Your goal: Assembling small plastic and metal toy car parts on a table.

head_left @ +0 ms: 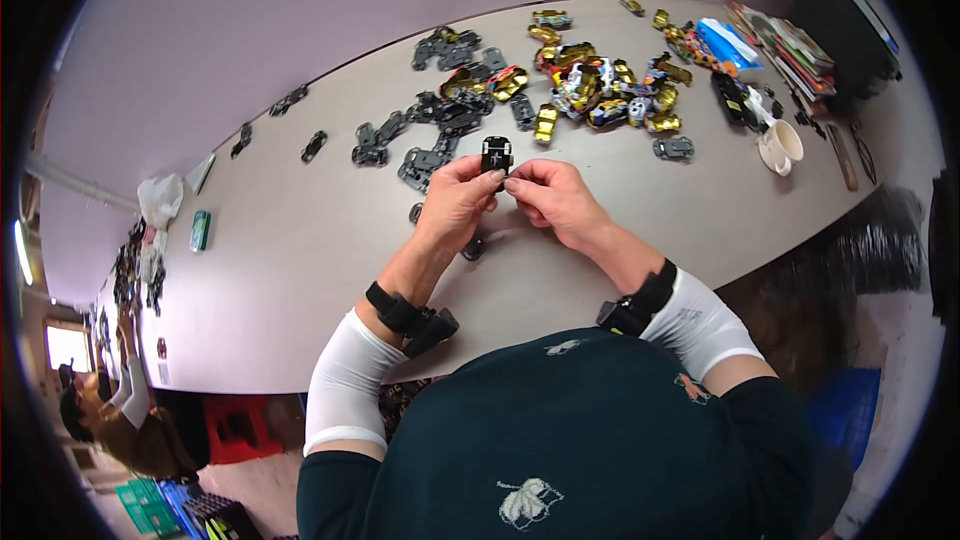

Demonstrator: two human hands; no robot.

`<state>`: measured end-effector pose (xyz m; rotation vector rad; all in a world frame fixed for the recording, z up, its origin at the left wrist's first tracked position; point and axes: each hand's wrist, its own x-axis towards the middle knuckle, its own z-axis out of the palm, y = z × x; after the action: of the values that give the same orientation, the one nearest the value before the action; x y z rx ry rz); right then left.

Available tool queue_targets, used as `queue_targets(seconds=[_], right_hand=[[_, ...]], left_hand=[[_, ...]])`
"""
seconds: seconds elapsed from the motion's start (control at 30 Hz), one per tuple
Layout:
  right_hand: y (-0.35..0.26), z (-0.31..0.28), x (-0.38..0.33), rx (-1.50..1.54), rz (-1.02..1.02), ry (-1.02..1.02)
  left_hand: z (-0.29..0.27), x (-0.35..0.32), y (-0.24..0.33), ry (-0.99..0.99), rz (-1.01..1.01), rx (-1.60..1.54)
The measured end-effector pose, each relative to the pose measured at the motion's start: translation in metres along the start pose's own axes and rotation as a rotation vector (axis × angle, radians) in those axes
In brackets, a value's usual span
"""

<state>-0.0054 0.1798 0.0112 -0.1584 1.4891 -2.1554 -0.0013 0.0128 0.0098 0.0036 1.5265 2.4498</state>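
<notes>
I have a white mug upright on the right part of the table, and from my end I can't make out its contents. At the far left I see a crumpled white plastic bag, its contents also unclear to me. Down on the floor at lower left I pick out a green crate and a black crate beside it, too small and cut off for me to read what they hold.

The black toy-car base is up at the fingertips, in front of the body and above the table, its far end sticking out past the hands toward the loose pieces. Beyond it I see scattered grey toy-car bases and, to their right, a heap of shiny gold and multicoloured car shells.

I see the left hand grasping that base by its near part, between thumb and bent fingers. The right hand has its thumb and forefinger brought close together at the base's near right corner, other fingers curled; I can't tell whether they pinch its edge, hold a small part, or merely rest against it.
</notes>
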Motion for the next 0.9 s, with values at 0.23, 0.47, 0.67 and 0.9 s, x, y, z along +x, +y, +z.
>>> queue_targets(seconds=[0.23,0.47,0.67,0.9], right_hand=[[0.0,-0.014,0.005,0.181,0.049,-0.068],[0.006,-0.007,0.005,0.348,0.114,-0.081],[0.004,-0.01,0.008,0.037,0.094,0.029],[-0.003,-0.021,0.012,0.154,0.074,0.025]], left_hand=[[0.005,-0.004,0.013,-0.221,-0.171,-0.198],[-0.002,0.005,-0.006,-0.103,0.07,-0.078],[-0.005,0.001,-0.009,0.064,0.072,0.204],[0.001,-0.005,0.002,0.028,0.025,0.367]])
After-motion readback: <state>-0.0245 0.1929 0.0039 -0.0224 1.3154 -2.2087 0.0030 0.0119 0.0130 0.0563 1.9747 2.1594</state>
